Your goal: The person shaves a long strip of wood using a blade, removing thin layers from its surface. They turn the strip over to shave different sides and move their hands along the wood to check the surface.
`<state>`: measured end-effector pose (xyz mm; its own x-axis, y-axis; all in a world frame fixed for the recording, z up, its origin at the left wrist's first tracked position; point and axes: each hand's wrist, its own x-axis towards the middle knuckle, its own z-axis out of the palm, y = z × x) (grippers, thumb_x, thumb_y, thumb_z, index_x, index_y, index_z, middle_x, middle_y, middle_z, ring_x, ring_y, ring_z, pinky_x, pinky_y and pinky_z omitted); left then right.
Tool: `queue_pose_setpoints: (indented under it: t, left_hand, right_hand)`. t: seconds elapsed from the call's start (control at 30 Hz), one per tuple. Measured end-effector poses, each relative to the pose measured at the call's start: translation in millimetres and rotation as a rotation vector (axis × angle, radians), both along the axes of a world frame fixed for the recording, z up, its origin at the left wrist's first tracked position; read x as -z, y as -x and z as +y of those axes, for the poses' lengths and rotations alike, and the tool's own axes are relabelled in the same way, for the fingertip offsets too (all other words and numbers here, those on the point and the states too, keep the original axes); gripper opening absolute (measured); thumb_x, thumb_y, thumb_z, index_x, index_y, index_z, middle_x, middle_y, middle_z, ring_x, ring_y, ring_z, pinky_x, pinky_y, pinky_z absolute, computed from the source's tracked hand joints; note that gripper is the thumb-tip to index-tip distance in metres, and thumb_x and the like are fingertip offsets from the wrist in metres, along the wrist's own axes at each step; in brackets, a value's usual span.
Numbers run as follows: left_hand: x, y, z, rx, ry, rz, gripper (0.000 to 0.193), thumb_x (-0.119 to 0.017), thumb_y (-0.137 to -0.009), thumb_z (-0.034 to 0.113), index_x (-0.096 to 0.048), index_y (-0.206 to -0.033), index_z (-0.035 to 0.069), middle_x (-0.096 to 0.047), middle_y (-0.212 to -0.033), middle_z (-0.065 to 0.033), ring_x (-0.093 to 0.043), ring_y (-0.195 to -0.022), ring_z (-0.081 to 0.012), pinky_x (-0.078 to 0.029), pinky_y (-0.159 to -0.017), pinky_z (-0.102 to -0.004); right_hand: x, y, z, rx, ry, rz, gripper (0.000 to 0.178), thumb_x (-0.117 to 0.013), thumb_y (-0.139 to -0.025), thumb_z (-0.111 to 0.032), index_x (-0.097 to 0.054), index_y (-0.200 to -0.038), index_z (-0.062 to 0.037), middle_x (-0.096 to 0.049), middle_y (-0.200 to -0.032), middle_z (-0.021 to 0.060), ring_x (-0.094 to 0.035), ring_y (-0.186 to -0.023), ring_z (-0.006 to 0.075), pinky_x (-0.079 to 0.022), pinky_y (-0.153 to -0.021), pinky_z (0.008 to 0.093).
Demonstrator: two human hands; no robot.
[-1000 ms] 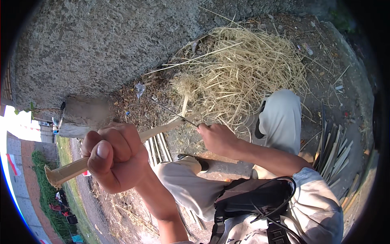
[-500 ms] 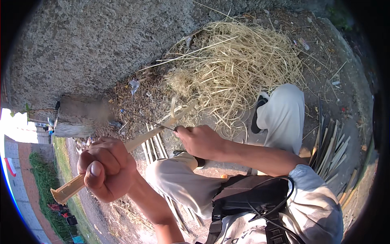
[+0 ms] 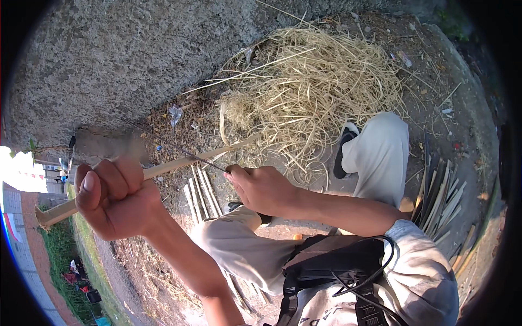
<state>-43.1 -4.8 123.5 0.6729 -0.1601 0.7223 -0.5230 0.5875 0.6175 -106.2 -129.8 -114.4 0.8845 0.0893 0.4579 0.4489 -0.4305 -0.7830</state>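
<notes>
My left hand [image 3: 117, 204] is closed in a fist around a pale bamboo strip [image 3: 176, 163]. One end of the strip sticks out left of the fist; the other slants off toward a heap of shavings [image 3: 321, 89]. A long, thin dark knife blade [image 3: 187, 150] lies across the strip. My right hand [image 3: 266, 190] is closed at the near end of that blade; its handle is hidden in the fingers. From the strip, just beyond the blade, a thin pale shaving [image 3: 222, 122] stands up.
A rough grey wall [image 3: 136, 60] rises along the far left, with a block [image 3: 103, 144] at its foot. Split bamboo strips [image 3: 443, 195] lie to the right, and several more [image 3: 204, 190] near my left knee. My bent legs [image 3: 380, 157] flank the work; a black bag [image 3: 337, 261] rests at my waist.
My left hand has moved left and slightly up, drawing the bamboo strip along with it. My right hand and the knife have shifted only a little. The standing shaving looks longer.
</notes>
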Motion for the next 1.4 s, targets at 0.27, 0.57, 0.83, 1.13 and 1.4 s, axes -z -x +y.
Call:
queue_pose_setpoints:
  t: [0.27,0.57,0.83,1.13,1.4]
  left_hand:
    - [6.4,-0.4,3.1,0.081,-0.070,-0.098,0.032,-0.047,-0.091,0.003,-0.031,-0.066,0.015,-0.017,-0.052,0.0015,-0.012,-0.043,-0.0089,-0.010,-0.042,-0.0309]
    - [5.9,-16.9,11.1,-0.009,-0.042,0.024,0.035,-0.048,-0.092,0.009,-0.028,-0.064,0.016,-0.019,-0.050,0.0013,-0.010,-0.043,-0.0092,-0.012,-0.043,-0.0311]
    - [-5.2,-29.4,25.1,-0.076,-0.079,-0.045,0.039,-0.048,-0.092,0.012,-0.024,-0.062,0.018,-0.016,-0.048,0.0029,-0.008,-0.041,-0.0088,-0.010,-0.042,-0.0313]
    - [-5.5,-30.8,15.3,-0.021,-0.117,0.028,0.040,-0.048,-0.092,0.014,-0.025,-0.060,0.017,-0.018,-0.052,0.0021,-0.013,-0.045,-0.0100,-0.013,-0.045,-0.0307]
    - [-12.8,-50.8,28.4,-0.080,-0.095,0.028,0.040,-0.047,-0.094,0.015,-0.024,-0.061,0.017,-0.017,-0.051,0.0020,-0.011,-0.044,-0.0098,-0.013,-0.045,-0.0308]
  right_hand:
    - [39.1,-36.0,-11.6,-0.018,0.113,0.403,0.013,-0.046,-0.092,0.000,-0.057,-0.096,0.0048,-0.057,-0.052,0.0120,-0.054,-0.039,0.0284,-0.045,-0.037,0.0424]
    - [47.3,-39.7,1.1,0.030,0.170,0.534,0.011,-0.049,-0.097,-0.005,-0.052,-0.091,0.0038,-0.059,-0.056,0.0158,-0.057,-0.039,0.0273,-0.039,-0.034,0.0397]
    - [26.4,-44.0,4.0,-0.037,0.142,0.344,0.015,-0.050,-0.093,-0.004,-0.055,-0.098,0.0084,-0.063,-0.065,0.0200,-0.063,-0.050,0.0333,-0.052,-0.047,0.0437]
    - [77.7,-71.4,-5.6,-0.009,0.414,0.721,0.011,-0.057,-0.089,0.000,-0.057,-0.096,0.0083,-0.065,-0.071,0.0167,-0.062,-0.051,0.0248,-0.047,-0.040,0.0377]
    - [43.3,-68.8,27.5,0.006,-0.025,0.138,0.019,-0.052,-0.100,-0.013,-0.057,-0.098,0.0050,-0.058,-0.052,0.0149,-0.060,-0.042,0.0279,-0.044,-0.039,0.0423]
